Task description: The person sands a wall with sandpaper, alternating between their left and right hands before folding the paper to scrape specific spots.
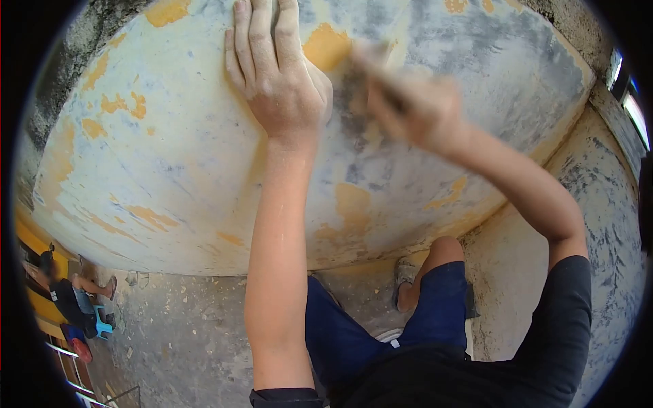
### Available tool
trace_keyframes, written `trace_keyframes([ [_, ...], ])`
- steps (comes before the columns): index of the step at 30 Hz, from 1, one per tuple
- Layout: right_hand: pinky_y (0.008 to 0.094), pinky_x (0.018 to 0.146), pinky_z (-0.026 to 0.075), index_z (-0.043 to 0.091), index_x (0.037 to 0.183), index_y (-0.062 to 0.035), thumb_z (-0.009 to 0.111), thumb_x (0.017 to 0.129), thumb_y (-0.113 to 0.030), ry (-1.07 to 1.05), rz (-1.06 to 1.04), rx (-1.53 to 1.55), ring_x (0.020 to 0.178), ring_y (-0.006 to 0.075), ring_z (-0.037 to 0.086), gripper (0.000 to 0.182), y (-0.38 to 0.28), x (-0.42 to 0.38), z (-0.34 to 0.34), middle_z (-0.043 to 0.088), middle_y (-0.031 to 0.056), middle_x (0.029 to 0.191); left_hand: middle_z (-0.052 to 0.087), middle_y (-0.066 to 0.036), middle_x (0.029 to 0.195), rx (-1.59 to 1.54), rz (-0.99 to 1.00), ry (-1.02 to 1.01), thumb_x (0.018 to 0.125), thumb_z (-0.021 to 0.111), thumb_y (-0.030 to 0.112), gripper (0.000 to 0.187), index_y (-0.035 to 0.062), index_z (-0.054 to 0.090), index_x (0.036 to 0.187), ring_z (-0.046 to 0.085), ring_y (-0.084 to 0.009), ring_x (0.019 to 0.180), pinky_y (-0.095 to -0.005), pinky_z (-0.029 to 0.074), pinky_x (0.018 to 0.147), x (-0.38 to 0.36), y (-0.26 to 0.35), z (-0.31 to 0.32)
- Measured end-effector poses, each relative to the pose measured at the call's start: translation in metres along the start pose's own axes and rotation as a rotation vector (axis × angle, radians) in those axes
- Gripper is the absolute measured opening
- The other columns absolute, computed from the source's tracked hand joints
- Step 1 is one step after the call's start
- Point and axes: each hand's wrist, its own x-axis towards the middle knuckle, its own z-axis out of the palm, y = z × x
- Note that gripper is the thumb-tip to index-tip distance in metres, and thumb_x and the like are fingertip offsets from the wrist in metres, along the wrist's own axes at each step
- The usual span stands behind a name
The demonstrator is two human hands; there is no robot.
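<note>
My left hand [282, 81] lies flat against a pale, worn wall [204, 156], its fingers stretched upward and close together. Pale dust coats the fingers. To its right, my right hand [432, 112] is smeared by motion, with its fingers wrapped round a small scraper-like tool [393, 95]. Blur hides the tool's exact shape. Its far end is near an orange patch [326, 46] where the pale coating is gone. Other orange patches and grey smudges mark the wall around both hands.
Another wall [592, 197] meets this one on the right. Below is a dusty concrete floor [183, 333] with small flakes. At the far left, a person [68, 296] sits on a blue plastic stool [103, 323], near white metal bars [71, 370].
</note>
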Motion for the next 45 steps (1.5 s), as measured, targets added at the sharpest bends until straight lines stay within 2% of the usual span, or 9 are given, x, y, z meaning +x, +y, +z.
trace_keyframes([
  [14, 0.0272, 0.045, 0.049, 0.072, 0.137, -0.0133, 0.076, 0.087, -0.007, 0.324, 0.307, -0.095, 0.05, 0.0103, 0.064, 0.051, 0.015, 0.033, -0.016, 0.074, 0.0031, 0.072, 0.058, -0.014, 0.152, -0.005, 0.034, -0.003, 0.101, 0.046, 0.002, 0.047, 0.0047, 0.063, 0.145, 0.05, -0.0352, 0.145, -0.0492, 0.037, 0.122, -0.002, -0.002, 0.0],
  [18, 0.0249, 0.041, 0.047, 0.066, 0.145, -0.0098, 0.073, 0.086, -0.001, -0.194, -0.008, 0.062, 0.05, 0.009, 0.062, 0.06, -0.023, -0.029, 0.004, 0.076, 0.005, 0.075, 0.058, -0.014, 0.152, 0.021, 0.01, -0.031, 0.1, 0.048, 0.001, 0.047, 0.0047, 0.063, 0.145, 0.05, -0.0349, 0.145, -0.0488, 0.038, 0.122, -0.001, 0.001, -0.002],
  [23, 0.0233, 0.04, 0.047, 0.073, 0.134, -0.0065, 0.068, 0.097, -0.004, 0.247, 0.22, -0.1, 0.044, 0.0062, 0.056, 0.037, 0.03, 0.047, -0.029, 0.074, 0.0001, 0.069, 0.058, -0.014, 0.152, -0.008, 0.051, 0.005, 0.101, 0.047, 0.002, 0.047, 0.0049, 0.062, 0.146, 0.05, -0.0352, 0.146, -0.0495, 0.038, 0.122, -0.001, -0.001, 0.0],
  [28, 0.0295, 0.042, 0.044, 0.058, 0.154, -0.0141, 0.071, 0.084, -0.002, -0.212, -0.028, 0.152, 0.048, 0.0128, 0.057, 0.071, -0.022, -0.047, 0.015, 0.074, 0.0036, 0.074, 0.061, -0.015, 0.149, -0.002, 0.013, 0.013, 0.1, 0.048, 0.0, 0.047, 0.0042, 0.063, 0.144, 0.052, -0.0361, 0.144, -0.0497, 0.038, 0.121, -0.001, 0.004, 0.0],
  [34, 0.0224, 0.045, 0.052, 0.076, 0.1, -0.0057, 0.076, 0.097, -0.012, 0.199, 0.057, -0.05, 0.049, 0.0076, 0.067, 0.007, 0.023, 0.042, -0.015, 0.075, 0.0025, 0.069, 0.063, -0.014, 0.146, -0.018, 0.035, 0.033, 0.101, 0.048, 0.0, 0.045, 0.0041, 0.065, 0.141, 0.053, -0.0369, 0.142, -0.05, 0.04, 0.12, -0.003, 0.002, 0.001],
  [38, 0.0288, 0.043, 0.047, 0.064, 0.146, -0.0088, 0.071, 0.087, -0.003, -0.029, 0.001, 0.081, 0.047, 0.0102, 0.059, 0.06, -0.023, -0.024, 0.019, 0.075, 0.006, 0.073, 0.063, -0.014, 0.146, -0.003, 0.021, 0.035, 0.101, 0.048, 0.001, 0.043, 0.0036, 0.066, 0.14, 0.054, -0.0369, 0.141, -0.0496, 0.041, 0.118, -0.002, 0.0, 0.002],
  [42, 0.0319, 0.042, 0.045, 0.077, 0.123, -0.0097, 0.074, 0.088, -0.009, 0.227, 0.046, -0.01, 0.047, 0.0121, 0.06, 0.035, 0.005, 0.026, 0.0, 0.073, 0.0077, 0.071, 0.063, -0.014, 0.146, 0.004, 0.03, 0.02, 0.102, 0.048, 0.001, 0.042, 0.0034, 0.066, 0.14, 0.054, -0.037, 0.141, -0.0495, 0.041, 0.118, -0.002, 0.001, 0.001],
  [44, 0.0235, 0.043, 0.048, 0.074, 0.083, -0.0069, 0.077, 0.094, -0.012, 0.24, 0.18, -0.055, 0.046, 0.0085, 0.062, 0.013, 0.022, 0.047, -0.02, 0.069, -0.0006, 0.059, 0.062, -0.015, 0.147, -0.028, 0.066, 0.046, 0.102, 0.048, 0.002, 0.042, 0.0033, 0.066, 0.141, 0.053, -0.0372, 0.142, -0.0495, 0.041, 0.119, 0.0, -0.001, 0.002],
  [45, 0.0276, 0.044, 0.048, 0.077, 0.094, -0.0079, 0.076, 0.091, -0.011, 0.252, 0.175, -0.038, 0.049, 0.0118, 0.063, 0.004, 0.016, 0.041, -0.013, 0.072, 0.0044, 0.067, 0.062, -0.015, 0.147, -0.024, 0.064, 0.046, 0.102, 0.048, 0.002, 0.042, 0.0033, 0.066, 0.141, 0.053, -0.0372, 0.142, -0.0495, 0.041, 0.119, -0.001, 0.0, 0.0],
])
